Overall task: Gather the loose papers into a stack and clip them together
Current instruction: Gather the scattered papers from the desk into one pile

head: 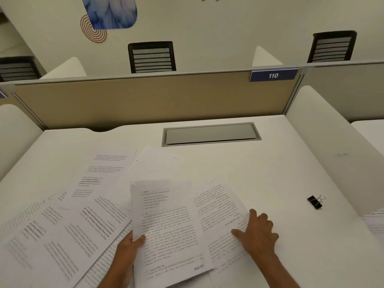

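Several printed white sheets lie scattered over the white desk [270, 163]. My left hand [131, 244] grips the left edge of a small stack of papers [170, 229], thumb on top, lifting it slightly above the others. To its right, my right hand [257, 231] rests with spread fingers on the right part of a single printed sheet [218, 206] lying flat. More loose sheets [62, 229] fan out to the left, and others [116, 169] lie farther back. A black binder clip [315, 201] sits apart on the desk at the right.
A grey cable hatch [211, 134] is set into the desk at the back. A beige partition [145, 98] with a blue "110" label closes the far side, with white side dividers [332, 142] left and right. More paper [376, 223] shows at the right edge.
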`<state>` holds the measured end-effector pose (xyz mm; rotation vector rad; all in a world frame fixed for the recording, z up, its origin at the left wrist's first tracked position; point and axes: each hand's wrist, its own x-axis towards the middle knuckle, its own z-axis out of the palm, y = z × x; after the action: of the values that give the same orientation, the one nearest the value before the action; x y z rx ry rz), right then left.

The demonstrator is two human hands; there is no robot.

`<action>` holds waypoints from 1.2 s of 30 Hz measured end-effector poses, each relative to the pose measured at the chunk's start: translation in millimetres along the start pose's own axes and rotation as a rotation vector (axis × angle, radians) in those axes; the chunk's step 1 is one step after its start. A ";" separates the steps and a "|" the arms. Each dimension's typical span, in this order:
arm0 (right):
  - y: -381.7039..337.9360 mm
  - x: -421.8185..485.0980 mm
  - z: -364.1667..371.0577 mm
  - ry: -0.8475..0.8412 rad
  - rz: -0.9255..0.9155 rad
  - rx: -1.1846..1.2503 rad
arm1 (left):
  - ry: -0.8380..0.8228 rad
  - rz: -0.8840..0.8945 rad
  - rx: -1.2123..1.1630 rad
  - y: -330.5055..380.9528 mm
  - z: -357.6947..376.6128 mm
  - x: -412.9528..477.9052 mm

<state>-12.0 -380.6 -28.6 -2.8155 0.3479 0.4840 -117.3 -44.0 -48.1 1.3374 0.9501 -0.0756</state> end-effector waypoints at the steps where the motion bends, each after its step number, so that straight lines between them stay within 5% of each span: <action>1: -0.9 1.3 -1.4 -0.025 -0.002 0.006 | 0.011 -0.015 -0.031 1.1 -6.0 2.4; 6: 1.7 6.4 -5.7 -0.125 0.005 0.110 | 0.054 -0.042 -0.166 5.2 -31.4 10.2; 16: 47.1 5.5 -38.8 0.101 0.001 0.962 | 0.006 -0.071 -0.135 -4.3 -49.3 8.5; 20: 37.4 -4.8 -45.1 0.058 0.014 1.135 | -0.049 -0.076 -0.061 -1.0 -47.5 2.0; 27: -44.3 -39.4 7.2 -0.163 -0.155 0.968 | -0.105 -0.044 -0.004 12.2 -44.3 -18.7; 36: -109.2 -76.4 62.9 -0.253 -0.235 0.757 | -0.102 -0.008 0.043 6.3 -45.1 -25.2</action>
<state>-70.1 -245.4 -35.2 -2.0027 0.1062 0.5122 -154.2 -15.8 -24.4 1.3561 0.8721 -0.1698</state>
